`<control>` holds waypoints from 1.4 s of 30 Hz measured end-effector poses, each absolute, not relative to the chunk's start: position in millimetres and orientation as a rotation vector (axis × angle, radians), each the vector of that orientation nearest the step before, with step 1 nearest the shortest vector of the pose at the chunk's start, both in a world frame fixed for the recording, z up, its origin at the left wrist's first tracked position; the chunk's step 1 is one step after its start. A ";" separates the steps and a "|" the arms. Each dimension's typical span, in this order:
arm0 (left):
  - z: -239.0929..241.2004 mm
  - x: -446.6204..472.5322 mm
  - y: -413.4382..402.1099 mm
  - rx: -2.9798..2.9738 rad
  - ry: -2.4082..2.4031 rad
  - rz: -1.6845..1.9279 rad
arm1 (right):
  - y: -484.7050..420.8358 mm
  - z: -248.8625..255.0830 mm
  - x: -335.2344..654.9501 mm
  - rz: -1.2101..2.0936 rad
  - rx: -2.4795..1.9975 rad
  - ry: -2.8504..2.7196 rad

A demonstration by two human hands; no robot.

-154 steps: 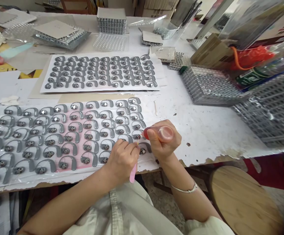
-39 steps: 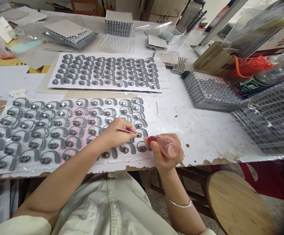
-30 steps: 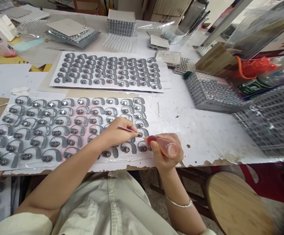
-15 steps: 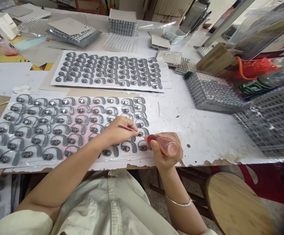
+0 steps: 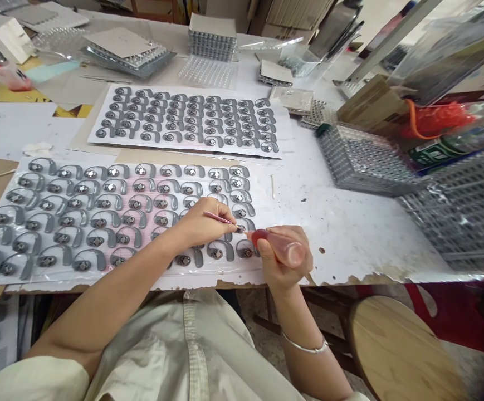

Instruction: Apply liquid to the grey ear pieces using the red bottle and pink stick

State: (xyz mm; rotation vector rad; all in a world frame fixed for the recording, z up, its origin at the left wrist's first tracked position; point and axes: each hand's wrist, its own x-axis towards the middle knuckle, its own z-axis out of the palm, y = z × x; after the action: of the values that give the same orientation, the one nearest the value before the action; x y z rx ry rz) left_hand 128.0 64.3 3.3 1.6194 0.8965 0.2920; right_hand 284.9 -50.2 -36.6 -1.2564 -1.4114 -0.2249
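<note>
Pinched in my left hand (image 5: 202, 225) is a thin pink pair of tweezers (image 5: 216, 218), its tip at a grey hook-shaped piece (image 5: 248, 224) near the sheet's right edge. My right hand (image 5: 286, 267) is wrapped round a squeeze bottle (image 5: 283, 249) of reddish liquid, tilted so its nozzle points left to the same piece. Whether tweezers or nozzle touch the piece is too small to tell. Rows of similar pieces, each with a round metallic part, lie on the white sheet (image 5: 242, 277). My left forearm hides some of them.
Behind lies a second sheet (image 5: 103, 142) of hook-shaped pieces. Stacked clear trays (image 5: 212, 42) stand at the back, and more trays (image 5: 358, 161) at the right. A bottle with pink liquid (image 5: 10, 75) is far left. A cotton swab (image 5: 272, 186) lies right of the near sheet. A wooden stool (image 5: 404, 351) stands below.
The view has shifted very slightly. Both hands keep almost the same pose at the same piece, still holding the tweezers and the squeeze bottle.
</note>
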 end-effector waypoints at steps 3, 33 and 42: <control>2.7 128.1 64.2 1.631 0.892 0.297 | -49.7 -35.9 284.8 -0.224 -1.260 -1.412; 17.9 88.4 35.7 2.039 0.792 0.625 | -53.1 -29.0 344.6 0.638 -1.105 -0.554; 43.9 95.2 58.0 1.617 0.827 0.564 | -75.9 -46.3 348.6 0.659 -1.005 -0.470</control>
State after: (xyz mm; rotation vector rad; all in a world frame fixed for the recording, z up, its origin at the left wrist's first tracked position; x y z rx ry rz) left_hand 95.2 58.0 43.9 1.6165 0.8268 0.5639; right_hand 348.6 -75.9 -46.3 -1.0048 -0.4703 0.6588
